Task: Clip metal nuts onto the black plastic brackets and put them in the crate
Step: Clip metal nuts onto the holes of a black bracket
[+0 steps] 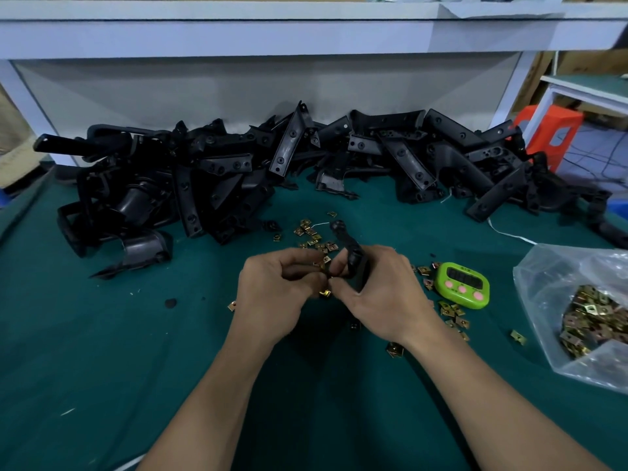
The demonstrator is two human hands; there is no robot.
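My right hand (pixel 380 297) grips a black plastic bracket (pixel 346 243) that stands up from between the two hands over the middle of the green table. My left hand (pixel 275 290) has its fingers curled against the bracket's lower end, pinching a brass-coloured metal nut (pixel 324 293) there. Loose metal nuts (pixel 314 234) lie scattered just beyond the hands, and more nuts (pixel 453 312) lie to the right. A big heap of black brackets (pixel 238 171) runs across the back of the table. No crate is in view.
A green timer (pixel 463 284) sits right of my right hand. A clear plastic bag of nuts (pixel 584 311) lies at the right edge. A white shelf frame (pixel 306 39) spans the back. An orange stool (pixel 547 134) stands beyond the table on the right.
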